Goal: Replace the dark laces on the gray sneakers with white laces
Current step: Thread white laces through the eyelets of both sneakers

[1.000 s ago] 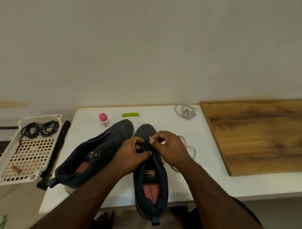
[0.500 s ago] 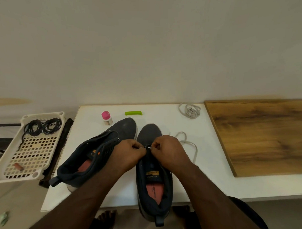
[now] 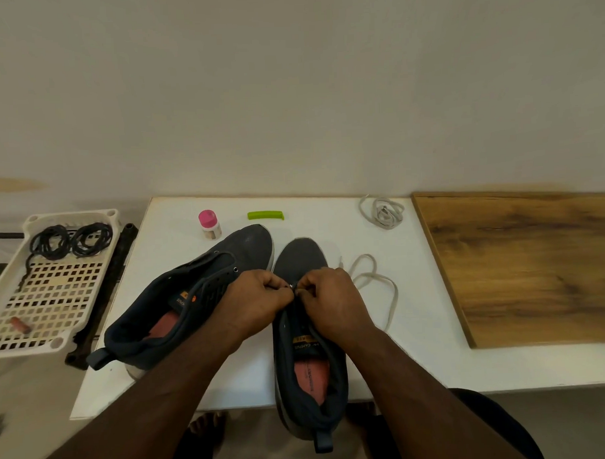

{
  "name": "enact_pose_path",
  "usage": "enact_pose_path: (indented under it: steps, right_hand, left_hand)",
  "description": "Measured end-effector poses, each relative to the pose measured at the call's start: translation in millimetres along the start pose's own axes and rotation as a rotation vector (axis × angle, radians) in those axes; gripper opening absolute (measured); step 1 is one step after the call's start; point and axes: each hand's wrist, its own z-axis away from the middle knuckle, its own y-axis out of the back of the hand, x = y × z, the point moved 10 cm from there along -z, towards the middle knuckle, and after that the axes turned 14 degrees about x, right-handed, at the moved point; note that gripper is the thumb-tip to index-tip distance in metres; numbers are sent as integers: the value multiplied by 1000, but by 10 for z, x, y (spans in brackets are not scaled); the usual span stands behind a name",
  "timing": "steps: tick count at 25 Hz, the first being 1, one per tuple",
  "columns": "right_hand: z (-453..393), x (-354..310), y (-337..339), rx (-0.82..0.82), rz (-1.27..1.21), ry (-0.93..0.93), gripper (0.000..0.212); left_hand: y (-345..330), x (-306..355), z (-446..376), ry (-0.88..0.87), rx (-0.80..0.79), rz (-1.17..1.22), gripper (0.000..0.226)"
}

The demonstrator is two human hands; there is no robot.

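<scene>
While both hands are meeting over the front eyelets of the right sneaker [image 3: 306, 335], right hand [image 3: 331, 302] is pinching the white lace [image 3: 381, 278] tip, slack trailing rightward, left hand [image 3: 259, 301] is pinching the eyelet edge.

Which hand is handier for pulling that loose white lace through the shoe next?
Probably the right hand: the white lace trails on the table just beside it, while the left hand sits on the far side, steadying the right sneaker.
</scene>
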Motion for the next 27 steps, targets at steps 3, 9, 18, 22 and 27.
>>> enact_pose_path:
  steps: [3,9,18,22,27]
  right_hand:
    - [12,23,-21,15,-7,-25,20]
    - [55,12,-27,55,77,-10,21]
    - [182,-24,432,185,-159,-128,11]
    - [593,-456,398,75,31,84,25]
    - [559,-357,291,53,108,55,30]
  left_hand:
    - [-5,-4,0,38,-10,69,11]
    - [-18,-14,-13,91,27,181,4]
    - [182,245,79,-158,246,37,12]
    - [236,319,177,-106,283,260,15]
    - [521,647,329,-102,372,553,11]
